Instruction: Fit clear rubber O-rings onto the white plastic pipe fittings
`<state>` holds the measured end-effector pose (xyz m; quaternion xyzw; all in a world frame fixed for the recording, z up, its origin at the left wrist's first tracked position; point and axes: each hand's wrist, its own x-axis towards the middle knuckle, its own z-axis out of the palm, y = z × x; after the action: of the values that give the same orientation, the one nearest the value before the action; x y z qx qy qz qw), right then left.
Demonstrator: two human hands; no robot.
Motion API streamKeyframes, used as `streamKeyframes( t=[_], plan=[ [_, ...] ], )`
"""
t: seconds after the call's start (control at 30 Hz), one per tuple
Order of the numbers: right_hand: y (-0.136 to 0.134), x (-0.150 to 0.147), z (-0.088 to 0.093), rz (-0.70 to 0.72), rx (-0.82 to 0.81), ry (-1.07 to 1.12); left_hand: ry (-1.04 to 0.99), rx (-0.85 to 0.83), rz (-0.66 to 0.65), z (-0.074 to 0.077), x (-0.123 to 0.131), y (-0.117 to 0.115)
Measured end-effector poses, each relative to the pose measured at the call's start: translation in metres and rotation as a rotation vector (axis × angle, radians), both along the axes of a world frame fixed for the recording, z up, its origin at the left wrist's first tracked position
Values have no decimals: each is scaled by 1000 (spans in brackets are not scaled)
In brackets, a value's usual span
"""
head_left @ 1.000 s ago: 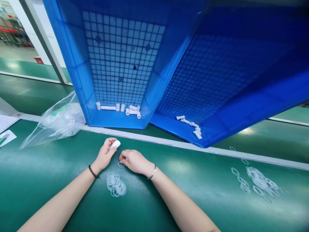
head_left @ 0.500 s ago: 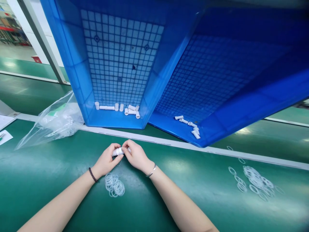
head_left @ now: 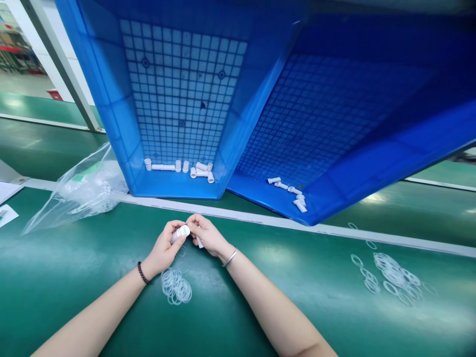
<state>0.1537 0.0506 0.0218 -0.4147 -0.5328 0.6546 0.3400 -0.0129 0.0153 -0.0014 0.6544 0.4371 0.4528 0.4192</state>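
Note:
My left hand is closed round a small white plastic tube fitting, held just above the green table. My right hand is closed too, its fingertips pinched against the end of that fitting; a second white piece shows under its fingers. Whether a clear ring sits between the fingers I cannot make out. A heap of clear rubber rings lies on the table just below my left wrist.
Two blue crates stand tilted behind my hands, the left crate and the right crate, each with several white fittings at its low edge. A clear plastic bag lies at left. More rings lie at right.
My right hand left the table, where it pinched a ring, and rose to meet the fitting in my left hand. Both hands now work together at the fitting's end.

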Motion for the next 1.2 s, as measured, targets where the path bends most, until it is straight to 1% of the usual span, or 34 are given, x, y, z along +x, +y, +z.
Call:
streamKeyframes(
  t=[0.07,0.17,0.27,0.37,0.43,0.47,0.57,0.67,0.77,0.83,0.87,0.9,0.97,1.03,1.07,1.13,1.2],
  plan=[
    [-3,-5,-3,-34,-40,62,-120,-89,29,-2,3,1],
    [-7,-11,-9,-80,-1,27,-278,-213,67,-6,5,2],
    [-8,-13,-14,-96,118,-80,-414,-300,84,-6,9,3],
    [-6,-10,-14,-134,358,-228,-552,-397,98,-3,13,2],
    [-6,-7,-12,-151,523,-315,-622,-465,85,0,14,2],
    [-6,-6,-10,-151,575,-342,-640,-490,70,1,14,2],
    [-6,-3,-7,-142,619,-388,-635,-498,35,3,14,1],
    [-6,-1,-7,-133,645,-420,-648,-492,63,5,15,2],
    [-6,-1,-8,-175,672,-387,-776,-557,83,10,13,5],
    [-8,-1,-7,-203,757,-372,-895,-598,129,13,9,10],
    [-10,-1,-7,-190,829,-386,-947,-616,165,14,7,12],
    [-11,-1,-6,-148,917,-422,-990,-635,200,14,5,14],
    [-15,-2,-5,-26,1072,-552,-1032,-675,231,13,1,17],
    [-16,-3,-4,51,1135,-717,-1028,-706,203,11,1,18],
    [-16,-3,-3,57,1136,-792,-1016,-713,168,11,1,18],
    [-14,0,1,17,1109,-889,-968,-719,77,11,3,15],
    [-13,9,10,-53,1080,-920,-866,-712,4,12,4,11]
  ],
)
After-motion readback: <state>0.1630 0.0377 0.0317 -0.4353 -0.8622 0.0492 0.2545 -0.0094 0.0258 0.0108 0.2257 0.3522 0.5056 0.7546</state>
